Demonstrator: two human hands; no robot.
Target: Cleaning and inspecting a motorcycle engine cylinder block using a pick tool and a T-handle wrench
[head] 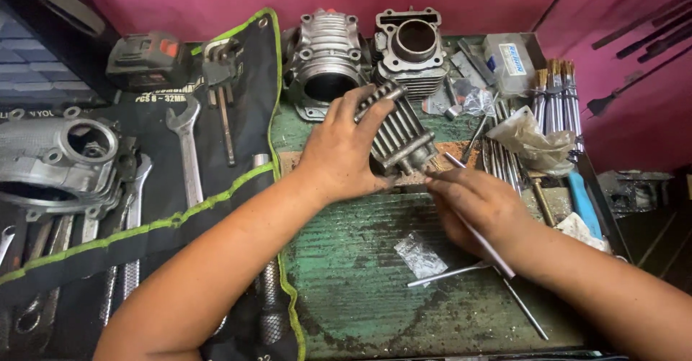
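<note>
At the centre of the frame the left hand (344, 150) clamps around a finned metal cylinder (401, 131), tilted on the green desk (346, 260). Just right, the right hand (472, 201) pinches a thin brush (476, 213), its bristles touching the cylinder's lower end. The left palm hides the cylinder's near side. Two more cylinders (367, 54) stand behind; a spanner (186, 148) lies at left.

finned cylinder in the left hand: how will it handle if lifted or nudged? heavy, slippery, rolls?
The finned cylinder looks like cast metal, so probably heavy for its size and rigid. Its deep fins give the left hand grip, though grime may make it a bit slick. Its blocky, finned sides suggest it would slide or tip rather than roll. The right hand holds a thin brush at it.
</note>
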